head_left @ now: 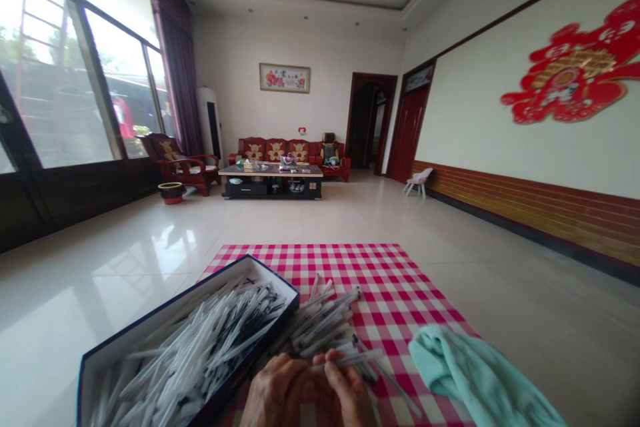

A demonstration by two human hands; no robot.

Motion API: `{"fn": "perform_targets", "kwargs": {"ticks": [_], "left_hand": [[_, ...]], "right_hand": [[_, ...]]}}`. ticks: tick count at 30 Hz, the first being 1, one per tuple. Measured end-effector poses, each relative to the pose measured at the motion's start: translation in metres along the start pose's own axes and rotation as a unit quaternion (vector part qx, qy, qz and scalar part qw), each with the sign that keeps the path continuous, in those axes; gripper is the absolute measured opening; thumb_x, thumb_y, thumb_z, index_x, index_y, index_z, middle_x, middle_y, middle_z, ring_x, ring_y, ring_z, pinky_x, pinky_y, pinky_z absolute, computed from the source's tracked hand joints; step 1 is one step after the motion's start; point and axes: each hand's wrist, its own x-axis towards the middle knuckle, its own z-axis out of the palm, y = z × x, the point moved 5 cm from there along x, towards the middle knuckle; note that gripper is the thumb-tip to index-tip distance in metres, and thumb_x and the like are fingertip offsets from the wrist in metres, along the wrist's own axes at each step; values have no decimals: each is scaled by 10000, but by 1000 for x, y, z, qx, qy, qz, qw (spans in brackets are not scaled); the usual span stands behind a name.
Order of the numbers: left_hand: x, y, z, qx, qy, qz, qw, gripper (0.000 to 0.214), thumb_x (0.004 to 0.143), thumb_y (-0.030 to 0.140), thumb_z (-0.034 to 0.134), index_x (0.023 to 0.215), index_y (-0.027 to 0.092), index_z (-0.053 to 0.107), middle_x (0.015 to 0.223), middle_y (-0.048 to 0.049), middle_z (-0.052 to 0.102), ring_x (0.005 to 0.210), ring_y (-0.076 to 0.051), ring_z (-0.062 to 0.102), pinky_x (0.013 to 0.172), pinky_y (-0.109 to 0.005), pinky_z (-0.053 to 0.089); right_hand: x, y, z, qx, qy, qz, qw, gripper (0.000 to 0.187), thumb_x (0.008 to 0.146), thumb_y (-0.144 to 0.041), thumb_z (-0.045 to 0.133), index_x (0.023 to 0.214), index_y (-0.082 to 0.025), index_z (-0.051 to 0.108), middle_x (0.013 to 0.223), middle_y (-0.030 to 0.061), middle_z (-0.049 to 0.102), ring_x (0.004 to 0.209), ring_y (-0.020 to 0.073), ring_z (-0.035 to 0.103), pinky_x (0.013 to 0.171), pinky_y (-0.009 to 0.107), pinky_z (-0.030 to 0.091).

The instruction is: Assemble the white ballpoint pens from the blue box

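Note:
Both my hands are together at the bottom middle of the head view, over the checked cloth. My right hand (347, 387) is closed, thumb and fingers pinching a slim translucent pen (367, 357) that points to the right. Beside it, my left hand (277, 387) is curled closed at the pen's left end; its fingertips are partly hidden. Just beyond my hands lies a loose pile of similar pens (325, 320), some with dark ends. To the left, a dark-blue box (273, 267) with a white inside holds many more translucent pens (195, 340).
A pink-and-white checked cloth (395, 280) covers the work surface. At the right lies a crumpled mint-green cloth (465, 367). Farther off across the tiled floor stand a low table (270, 173), a red wooden sofa (245, 147) and a small chair (419, 180).

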Motion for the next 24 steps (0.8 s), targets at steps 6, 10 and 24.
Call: {"fn": "perform_targets", "kwargs": {"ticks": [6, 10, 24], "left_hand": [[-3, -11, -7, 13, 29, -33, 999, 235, 912, 252, 456, 832, 218, 674, 713, -16, 641, 653, -133, 639, 606, -186, 473], [-1, -13, -16, 26, 35, -41, 998, 227, 896, 248, 473, 809, 220, 680, 705, -17, 645, 658, -138, 643, 591, -182, 470], [11, -61, -93, 212, 41, -364, 906, 289, 860, 417, 450, 783, 270, 687, 772, -56, 723, 749, -272, 679, 577, -310, 421]], "right_hand": [[0, -14, -5, 57, 50, -37, 996, 342, 635, -342, 805, 906, -204, 649, 924, 56, 735, 863, 263, 693, 667, 343, 560], [2, -26, -11, 60, 90, -79, 991, 379, 618, -405, 807, 904, -216, 646, 938, 49, 730, 912, 270, 684, 671, 335, 559], [-7, -21, 6, -68, 46, -72, 994, 444, 609, -500, 777, 903, -204, 625, 804, 63, 734, 661, 253, 702, 563, 327, 543]]}}
